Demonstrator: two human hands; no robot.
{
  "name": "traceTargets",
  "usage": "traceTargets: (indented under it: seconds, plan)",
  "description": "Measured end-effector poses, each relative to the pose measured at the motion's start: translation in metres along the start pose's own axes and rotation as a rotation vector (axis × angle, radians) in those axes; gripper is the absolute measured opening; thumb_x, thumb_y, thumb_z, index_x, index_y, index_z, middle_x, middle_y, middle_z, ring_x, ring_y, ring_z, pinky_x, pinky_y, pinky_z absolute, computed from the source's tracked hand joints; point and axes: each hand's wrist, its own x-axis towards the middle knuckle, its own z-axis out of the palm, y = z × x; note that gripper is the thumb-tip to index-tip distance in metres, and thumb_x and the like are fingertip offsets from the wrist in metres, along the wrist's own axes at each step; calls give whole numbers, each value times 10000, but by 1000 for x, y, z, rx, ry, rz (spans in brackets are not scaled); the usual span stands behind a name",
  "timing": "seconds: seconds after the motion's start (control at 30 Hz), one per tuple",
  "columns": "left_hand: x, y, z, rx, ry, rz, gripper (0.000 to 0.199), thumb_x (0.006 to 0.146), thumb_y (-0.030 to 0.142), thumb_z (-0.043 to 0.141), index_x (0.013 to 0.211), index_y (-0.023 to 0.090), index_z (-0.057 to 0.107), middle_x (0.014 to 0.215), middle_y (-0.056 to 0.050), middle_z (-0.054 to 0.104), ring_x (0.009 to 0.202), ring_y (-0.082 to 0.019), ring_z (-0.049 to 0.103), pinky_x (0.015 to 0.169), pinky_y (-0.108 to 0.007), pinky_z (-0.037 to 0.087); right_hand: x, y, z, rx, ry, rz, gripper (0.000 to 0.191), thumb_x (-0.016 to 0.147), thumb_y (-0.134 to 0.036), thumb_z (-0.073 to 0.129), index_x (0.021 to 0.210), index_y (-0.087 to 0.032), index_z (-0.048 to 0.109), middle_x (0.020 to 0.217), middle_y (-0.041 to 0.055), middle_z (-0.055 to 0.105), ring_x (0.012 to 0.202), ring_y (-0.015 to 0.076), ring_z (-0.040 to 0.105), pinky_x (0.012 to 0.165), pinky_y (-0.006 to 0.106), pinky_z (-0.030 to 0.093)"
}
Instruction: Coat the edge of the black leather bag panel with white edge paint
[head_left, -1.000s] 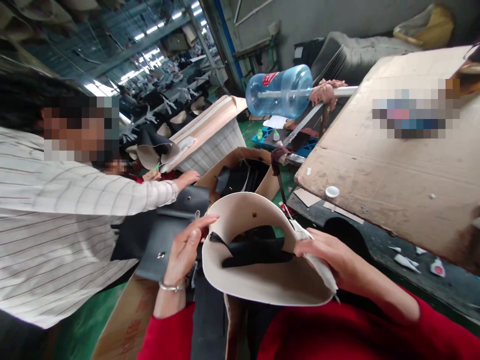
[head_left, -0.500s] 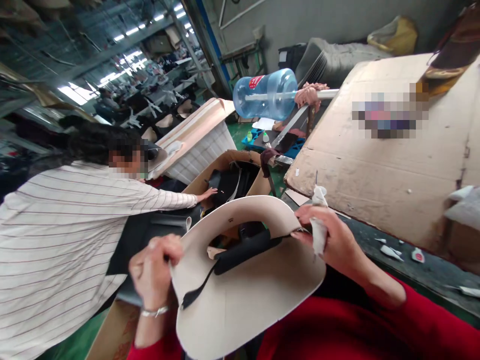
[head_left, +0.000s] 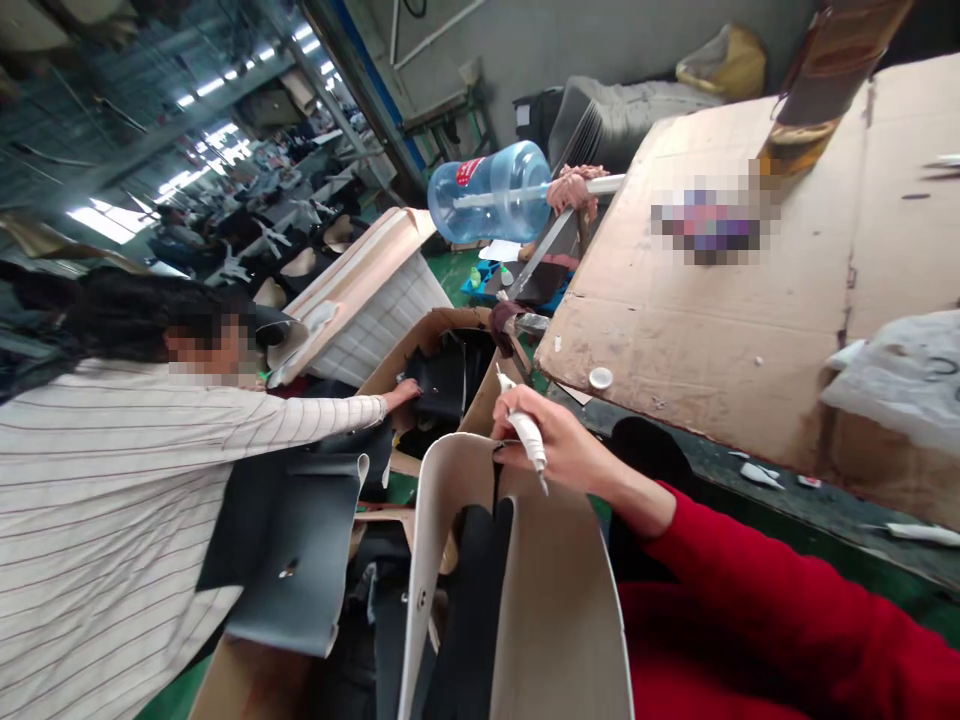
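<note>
A beige, stiff, curved bag piece (head_left: 562, 600) stands in front of me, tilted on its side, with a black inner panel (head_left: 466, 615) showing through its opening. My right hand (head_left: 559, 435) pinches its upper edge where the beige faces meet. The same hand holds a slim white tube (head_left: 527, 432) with a thin pointed nozzle, which lies across the fingers. My left hand is out of the picture.
On the left, a co-worker in a striped shirt (head_left: 97, 500) reaches a hand (head_left: 403, 392) into a cardboard box (head_left: 442, 322) of black pieces. Right stands a cardboard-covered table (head_left: 697, 330) with a white cap (head_left: 600, 378) and plastic bag (head_left: 900, 375). A blue water bottle (head_left: 491, 190) lies behind.
The bag piece has turned from lying broad towards me to standing on its side, lower down. My left hand has let go and left view. My right hand has moved left.
</note>
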Motion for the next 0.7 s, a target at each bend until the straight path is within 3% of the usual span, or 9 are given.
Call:
traceTargets:
  seconds: [0.23,0.33,0.4,0.47,0.53,0.6,0.7]
  plan:
    - [22,-25,1,-63,-9,-51,414,955,488,638,1204,159,669,1154,-106,712,976,-227,701,866,-433,585,-12,3,5,111,-41,-18,259,876,-222,745,995,-194,517,923,8,600,790,141,546,708,250,446]
    - [42,-39,2,-104,-32,-94,472,837,533,752,1165,195,710,1106,-98,741,940,-223,718,843,-373,585,-11,-5,6,58,-84,-49,237,898,-258,751,973,-182,540,919,14,591,791,138,546,708,247,448]
    - [59,-47,9,-116,-151,-217,539,696,543,855,1094,193,752,1000,-105,763,853,-224,727,772,-328,585,-11,-8,7,37,-116,-67,229,911,-281,750,970,-179,553,925,20,598,804,142,558,714,250,461]
    - [71,-48,23,-79,-371,-319,569,601,547,903,1010,168,788,917,-128,765,804,-247,728,722,-326,586,-10,-9,7,13,-127,-82,233,916,-304,752,962,-177,562,940,30,603,824,152,568,721,258,475]
    - [75,-42,37,-18,-591,-306,567,587,604,888,926,157,813,923,-167,766,853,-308,733,747,-379,597,-10,-9,7,-3,-109,-91,247,915,-324,758,947,-177,562,949,34,599,831,156,568,727,263,480]
    - [69,-30,49,15,-738,-256,612,595,696,842,896,163,826,980,-192,766,931,-367,727,811,-442,596,-10,-9,6,-2,-61,-88,264,911,-330,765,960,-181,553,940,26,595,823,150,560,736,261,474]
    - [49,-11,58,-15,-852,-285,743,538,755,840,977,155,826,1057,-203,741,952,-391,717,828,-469,591,-11,-7,6,3,5,-71,286,904,-317,773,999,-189,536,908,8,606,787,138,551,714,246,457]
